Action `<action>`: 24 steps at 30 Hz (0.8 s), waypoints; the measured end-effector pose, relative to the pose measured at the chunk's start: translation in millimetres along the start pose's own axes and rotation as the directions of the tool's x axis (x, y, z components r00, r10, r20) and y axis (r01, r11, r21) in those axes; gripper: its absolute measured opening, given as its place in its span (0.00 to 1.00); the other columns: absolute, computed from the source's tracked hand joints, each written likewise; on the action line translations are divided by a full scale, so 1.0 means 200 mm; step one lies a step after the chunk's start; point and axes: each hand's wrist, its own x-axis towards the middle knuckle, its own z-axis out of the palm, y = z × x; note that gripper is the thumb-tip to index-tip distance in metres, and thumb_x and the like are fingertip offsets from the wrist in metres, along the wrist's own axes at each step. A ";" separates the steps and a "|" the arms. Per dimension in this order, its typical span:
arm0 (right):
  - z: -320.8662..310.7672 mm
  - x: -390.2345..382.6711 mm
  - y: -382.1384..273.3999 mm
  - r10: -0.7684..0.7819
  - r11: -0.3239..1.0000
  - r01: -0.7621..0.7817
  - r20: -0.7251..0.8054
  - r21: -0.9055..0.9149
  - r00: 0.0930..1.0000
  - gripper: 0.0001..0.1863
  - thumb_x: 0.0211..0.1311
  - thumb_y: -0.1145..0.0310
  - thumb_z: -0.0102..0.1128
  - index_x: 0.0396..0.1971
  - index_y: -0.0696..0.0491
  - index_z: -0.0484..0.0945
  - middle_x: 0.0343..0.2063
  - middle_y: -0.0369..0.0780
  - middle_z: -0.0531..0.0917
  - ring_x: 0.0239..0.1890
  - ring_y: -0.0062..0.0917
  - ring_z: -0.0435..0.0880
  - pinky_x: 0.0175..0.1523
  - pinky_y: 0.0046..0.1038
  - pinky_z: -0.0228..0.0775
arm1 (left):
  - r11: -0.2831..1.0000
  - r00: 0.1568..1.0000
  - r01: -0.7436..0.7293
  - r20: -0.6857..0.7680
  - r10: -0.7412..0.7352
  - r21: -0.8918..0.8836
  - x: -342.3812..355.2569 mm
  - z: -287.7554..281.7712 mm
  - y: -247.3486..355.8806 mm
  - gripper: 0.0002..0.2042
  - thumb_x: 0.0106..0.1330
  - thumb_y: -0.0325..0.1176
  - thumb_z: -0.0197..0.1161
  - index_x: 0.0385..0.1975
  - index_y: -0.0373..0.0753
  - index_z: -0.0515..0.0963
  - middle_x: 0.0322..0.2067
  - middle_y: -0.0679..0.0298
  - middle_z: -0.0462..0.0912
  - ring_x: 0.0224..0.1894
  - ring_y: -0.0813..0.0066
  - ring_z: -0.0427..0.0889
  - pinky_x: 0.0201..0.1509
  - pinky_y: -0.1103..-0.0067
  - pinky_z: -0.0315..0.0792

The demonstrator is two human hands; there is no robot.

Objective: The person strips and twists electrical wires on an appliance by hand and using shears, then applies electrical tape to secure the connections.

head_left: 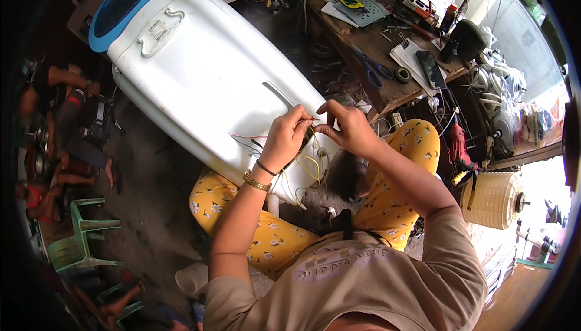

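A white plastic washing machine body (206, 65) with a blue-rimmed lid (130, 5) lies tilted in front of me, its lower end between my knees. Over that end both hands meet. My left hand (287, 134) pinches a thin wire between thumb and fingertips. Close beside it, my right hand (346, 128) is closed in a pinch at the same wire's end; the tip is too small to make out fully. Yellow wires (310, 164) loop out of the opening below my hands. A thin red wire (248, 136) runs from the left across the white body.
To the right stands a wooden table (357, 40) with blue-handled scissors (372, 68), a tape roll (402, 75), a phone (430, 69) and papers. A red power drill (461, 146) hangs beyond my right knee. Green plastic chairs (82, 237) and other people are at the left.
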 end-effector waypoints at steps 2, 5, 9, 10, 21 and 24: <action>0.01 0.00 0.05 -0.189 0.977 0.185 -0.030 -0.107 0.981 0.08 0.58 0.68 0.66 0.31 0.55 0.78 0.23 0.43 0.82 0.26 0.41 0.82 0.32 0.36 0.73 | 1.000 0.999 0.018 0.049 -0.016 -0.022 0.01 0.00 0.03 0.02 0.65 0.22 0.57 0.33 0.33 0.71 0.27 0.56 0.79 0.30 0.56 0.81 0.33 0.71 0.73; 0.01 -0.01 0.06 -0.181 0.981 0.176 -0.049 -0.085 0.982 0.05 0.58 0.70 0.65 0.30 0.54 0.78 0.21 0.42 0.80 0.22 0.40 0.79 0.29 0.33 0.71 | 0.953 0.974 -0.222 -0.002 0.227 0.206 0.01 0.02 0.03 0.03 0.64 0.22 0.59 0.34 0.33 0.71 0.27 0.55 0.79 0.30 0.56 0.81 0.33 0.72 0.74; 0.06 -0.03 0.11 0.318 0.796 -0.331 0.115 0.507 0.941 0.07 0.64 0.72 0.59 0.26 0.55 0.77 0.15 0.36 0.76 0.14 0.28 0.71 0.21 0.27 0.61 | 0.820 0.931 -0.319 -0.003 0.364 0.475 -0.01 0.06 0.04 0.05 0.62 0.22 0.61 0.35 0.34 0.73 0.29 0.54 0.79 0.32 0.54 0.80 0.34 0.70 0.74; 0.05 -0.02 0.12 0.410 0.606 -0.468 0.251 0.643 0.877 0.08 0.66 0.71 0.57 0.26 0.55 0.76 0.14 0.34 0.75 0.13 0.24 0.69 0.20 0.25 0.58 | 0.816 0.926 -0.310 -0.040 0.376 0.487 -0.02 0.07 0.04 0.05 0.61 0.22 0.62 0.35 0.34 0.73 0.29 0.54 0.79 0.33 0.53 0.81 0.34 0.68 0.74; -0.08 0.01 0.06 -0.291 0.947 0.292 0.031 -0.135 0.956 0.06 0.57 0.73 0.64 0.34 0.53 0.79 0.26 0.41 0.80 0.30 0.35 0.82 0.31 0.33 0.71 | 0.987 0.993 -0.103 -0.050 0.110 0.120 -0.01 0.03 0.00 0.04 0.63 0.23 0.62 0.35 0.32 0.76 0.29 0.53 0.82 0.31 0.58 0.83 0.32 0.71 0.74; -0.07 0.01 0.07 -0.320 0.926 0.317 0.016 -0.205 0.947 0.06 0.54 0.74 0.65 0.32 0.55 0.78 0.27 0.42 0.81 0.31 0.39 0.82 0.33 0.35 0.72 | 0.965 0.969 -0.199 -0.111 0.219 0.168 -0.02 0.06 0.01 0.04 0.64 0.23 0.62 0.37 0.31 0.77 0.29 0.55 0.83 0.28 0.63 0.83 0.32 0.73 0.74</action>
